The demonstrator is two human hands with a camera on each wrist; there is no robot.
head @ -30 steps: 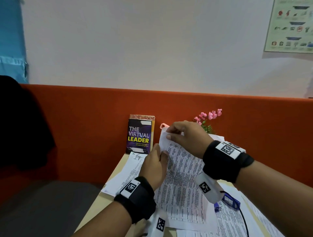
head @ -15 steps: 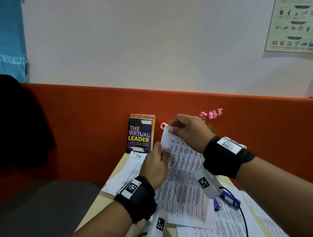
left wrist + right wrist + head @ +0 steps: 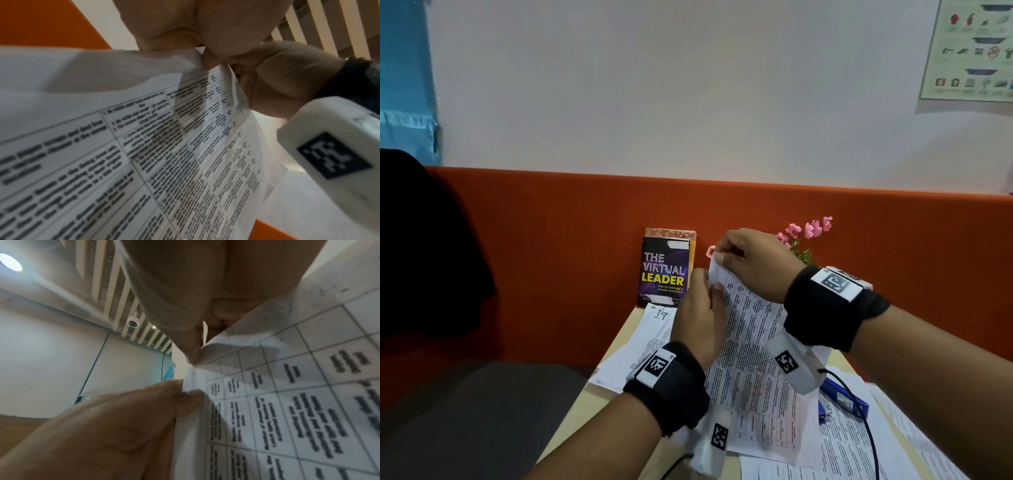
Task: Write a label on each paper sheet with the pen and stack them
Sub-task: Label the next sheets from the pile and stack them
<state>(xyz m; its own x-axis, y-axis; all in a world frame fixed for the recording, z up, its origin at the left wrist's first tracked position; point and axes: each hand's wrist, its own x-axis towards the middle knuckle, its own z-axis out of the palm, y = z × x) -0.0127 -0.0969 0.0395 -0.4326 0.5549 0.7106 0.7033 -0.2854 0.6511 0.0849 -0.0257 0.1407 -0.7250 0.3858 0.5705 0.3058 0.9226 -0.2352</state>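
Observation:
A printed paper sheet (image 3: pixel 751 359) with a table of text is lifted at its far end, while its near end lies on the desk. My right hand (image 3: pixel 722 256) pinches its top corner, which curls over the fingertips in the right wrist view (image 3: pixel 197 353). Just below, my left hand (image 3: pixel 711 290) pinches the sheet's left edge between thumb and fingers (image 3: pixel 197 48). The same sheet fills both wrist views (image 3: pixel 144 162) (image 3: pixel 287 402). A sheet bearing a handwritten mark (image 3: pixel 659 317) lies flat at the left. No pen is in view.
More printed sheets (image 3: pixel 866 455) cover the wooden desk (image 3: pixel 585 407) at the right, with a blue object (image 3: pixel 842 399) and a black cable on them. A book (image 3: pixel 666 274) and pink flowers (image 3: pixel 810 229) stand against the orange partition (image 3: pixel 551 257). Something dark (image 3: pixel 424 257) is at the left.
Both hands have raised the sheet's far end slightly, and the right hand has moved up toward the partition. Both pinches have held throughout.

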